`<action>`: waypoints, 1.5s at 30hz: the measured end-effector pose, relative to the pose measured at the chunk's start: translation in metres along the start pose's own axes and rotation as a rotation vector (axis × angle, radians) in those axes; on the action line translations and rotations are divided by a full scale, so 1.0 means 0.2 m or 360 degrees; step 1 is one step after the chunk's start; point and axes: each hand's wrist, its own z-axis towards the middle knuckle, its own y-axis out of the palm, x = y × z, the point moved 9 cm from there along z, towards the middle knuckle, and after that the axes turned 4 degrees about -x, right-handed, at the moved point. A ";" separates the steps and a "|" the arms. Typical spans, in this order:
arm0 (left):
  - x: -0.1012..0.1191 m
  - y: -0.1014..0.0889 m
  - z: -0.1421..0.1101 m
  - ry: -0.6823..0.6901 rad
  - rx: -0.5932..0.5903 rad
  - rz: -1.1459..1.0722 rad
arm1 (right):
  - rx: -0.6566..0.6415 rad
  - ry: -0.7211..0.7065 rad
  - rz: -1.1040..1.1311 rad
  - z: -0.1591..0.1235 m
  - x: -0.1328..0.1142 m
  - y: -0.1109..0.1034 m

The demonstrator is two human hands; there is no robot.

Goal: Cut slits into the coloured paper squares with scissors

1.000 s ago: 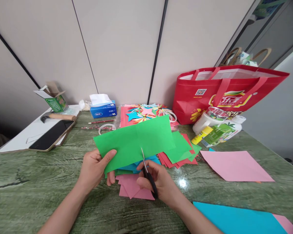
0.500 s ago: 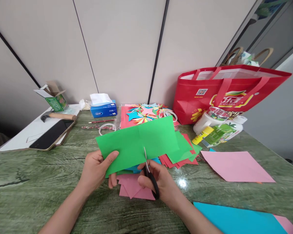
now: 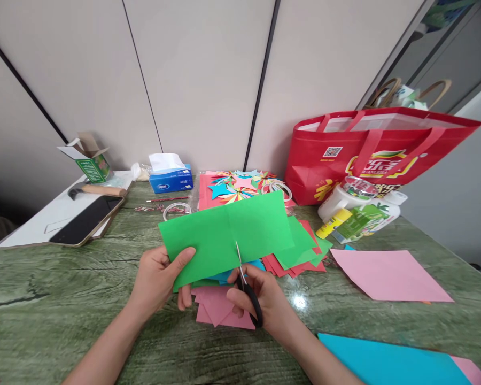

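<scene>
A sheet of green paper (image 3: 212, 240) is pinched at its lower left by my left hand (image 3: 158, 278), thumb on top and fingers behind. My right hand (image 3: 260, 297) is closed around the black handles of the scissors (image 3: 248, 299). The scissors' blade lies over the paper's lower edge near its middle, by a faint crease; the other blade is hidden behind the sheet. Pink paper pieces (image 3: 224, 313) lie on the table under my hands. Blue paper (image 3: 224, 276) shows partly beneath the green sheet. Green and red pieces (image 3: 300, 246) are piled to its right.
Behind are folded paper stars (image 3: 240, 187), a tissue box (image 3: 171, 179) and a red bag (image 3: 316, 166). A glue stick (image 3: 334, 223) leans by white containers. Pink paper (image 3: 393, 272) and blue paper (image 3: 385, 358) lie right. At left are a phone (image 3: 86, 219) and a wooden-handled tool (image 3: 104, 190).
Hands, scissors and green paper hold almost the same pose. The view has shifted very slightly.
</scene>
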 end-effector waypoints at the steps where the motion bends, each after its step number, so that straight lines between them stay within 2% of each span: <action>1: 0.00 0.00 0.00 -0.0002 -0.0001 0.0000 | 0.0002 0.0002 0.0004 0.00 0.00 0.00; 18: 0.01 0.01 0.00 0.0012 -0.0036 0.0006 | 0.0008 0.0022 0.0022 0.00 0.02 0.00; 26: -0.02 0.05 -0.01 -0.0085 -0.0170 0.0018 | 0.0096 -0.0114 0.0035 0.01 -0.01 -0.03; 31: -0.03 0.05 -0.01 -0.0078 -0.0156 0.0021 | 0.0148 -0.0098 0.0037 0.00 -0.02 -0.03; 45: -0.02 0.05 -0.01 -0.0101 -0.0139 0.0031 | 0.0114 -0.0026 -0.0028 0.00 -0.02 -0.02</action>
